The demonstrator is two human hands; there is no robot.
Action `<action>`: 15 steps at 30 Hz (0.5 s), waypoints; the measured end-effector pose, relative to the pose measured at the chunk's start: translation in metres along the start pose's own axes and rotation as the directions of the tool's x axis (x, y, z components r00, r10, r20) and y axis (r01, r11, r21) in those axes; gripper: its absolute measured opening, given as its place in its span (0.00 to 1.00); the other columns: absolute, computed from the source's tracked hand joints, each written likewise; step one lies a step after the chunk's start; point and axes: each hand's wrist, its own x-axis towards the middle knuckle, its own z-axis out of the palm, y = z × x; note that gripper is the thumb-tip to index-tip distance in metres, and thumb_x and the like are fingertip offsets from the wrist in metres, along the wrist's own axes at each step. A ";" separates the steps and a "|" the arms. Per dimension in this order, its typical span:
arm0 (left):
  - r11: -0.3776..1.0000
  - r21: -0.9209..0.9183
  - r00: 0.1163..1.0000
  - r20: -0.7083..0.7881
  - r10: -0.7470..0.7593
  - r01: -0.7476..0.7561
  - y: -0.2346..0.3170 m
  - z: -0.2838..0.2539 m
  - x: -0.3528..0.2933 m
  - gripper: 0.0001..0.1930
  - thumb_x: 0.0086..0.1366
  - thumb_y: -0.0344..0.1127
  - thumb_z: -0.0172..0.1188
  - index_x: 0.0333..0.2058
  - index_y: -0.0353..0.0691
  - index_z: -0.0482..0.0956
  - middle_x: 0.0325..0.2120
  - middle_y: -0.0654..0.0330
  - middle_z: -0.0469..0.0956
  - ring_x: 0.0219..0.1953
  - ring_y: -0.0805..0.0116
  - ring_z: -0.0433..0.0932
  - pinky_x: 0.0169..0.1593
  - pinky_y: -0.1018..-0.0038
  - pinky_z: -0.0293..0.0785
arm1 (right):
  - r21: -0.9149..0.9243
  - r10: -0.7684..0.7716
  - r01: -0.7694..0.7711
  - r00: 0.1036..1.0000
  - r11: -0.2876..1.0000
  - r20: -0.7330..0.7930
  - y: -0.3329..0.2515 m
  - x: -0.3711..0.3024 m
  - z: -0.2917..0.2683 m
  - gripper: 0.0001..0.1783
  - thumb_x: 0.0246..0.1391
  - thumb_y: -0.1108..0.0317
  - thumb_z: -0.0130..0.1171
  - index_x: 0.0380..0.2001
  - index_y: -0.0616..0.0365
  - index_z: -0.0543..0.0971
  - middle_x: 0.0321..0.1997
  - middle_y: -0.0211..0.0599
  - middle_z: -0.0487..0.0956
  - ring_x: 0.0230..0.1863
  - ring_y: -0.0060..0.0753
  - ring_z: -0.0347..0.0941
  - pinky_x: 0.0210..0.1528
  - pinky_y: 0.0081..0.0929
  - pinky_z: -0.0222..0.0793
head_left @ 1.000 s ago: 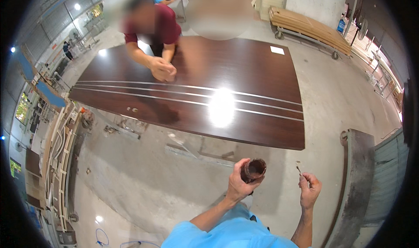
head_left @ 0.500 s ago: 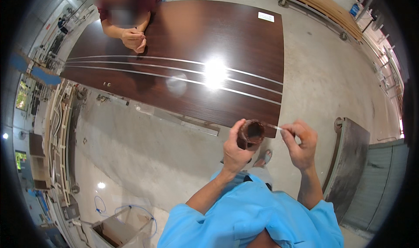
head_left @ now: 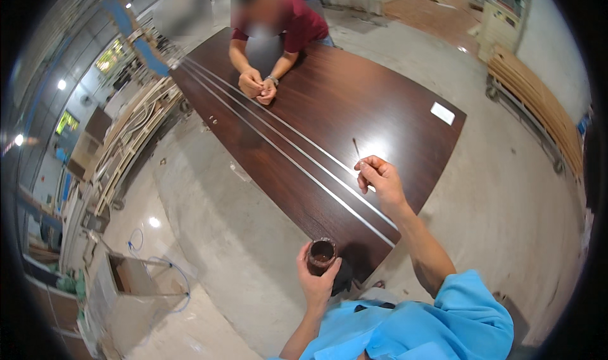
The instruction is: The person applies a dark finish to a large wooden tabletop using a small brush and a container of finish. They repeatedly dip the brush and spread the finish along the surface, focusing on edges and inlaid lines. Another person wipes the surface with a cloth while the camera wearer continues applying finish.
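Left hand [head_left: 313, 284] clasps a jar [head_left: 322, 253], right hand [head_left: 382, 179] pinches a stick [head_left: 355, 146]; a co-worker [head_left: 303, 24] leans over a panel [head_left: 354, 84] at eleven o'clock.

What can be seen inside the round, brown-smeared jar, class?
The jar shows a dark brown interior; how full it is cannot be judged. The bare left hand hides part of its outer wall.

The person wore a loose, creased light blue shirt [head_left: 411, 331]. At the shirt's right, a wide short sleeve [head_left: 478, 303] left the forearm [head_left: 423, 243] bare. Beyond the shirt, the left hand [head_left: 315, 287] and right hand [head_left: 383, 177] were bare.
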 end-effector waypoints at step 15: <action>0.995 -0.072 0.905 -0.425 0.032 -0.069 0.006 0.029 0.007 0.40 0.50 0.24 0.74 0.62 0.33 0.65 0.52 0.53 0.74 0.53 0.63 0.76 0.58 0.68 0.74 | 0.091 -0.316 0.303 0.922 0.949 0.225 -0.028 0.102 0.046 0.08 0.69 0.68 0.54 0.38 0.60 0.79 0.30 0.31 0.80 0.30 0.20 0.74 0.35 0.22 0.72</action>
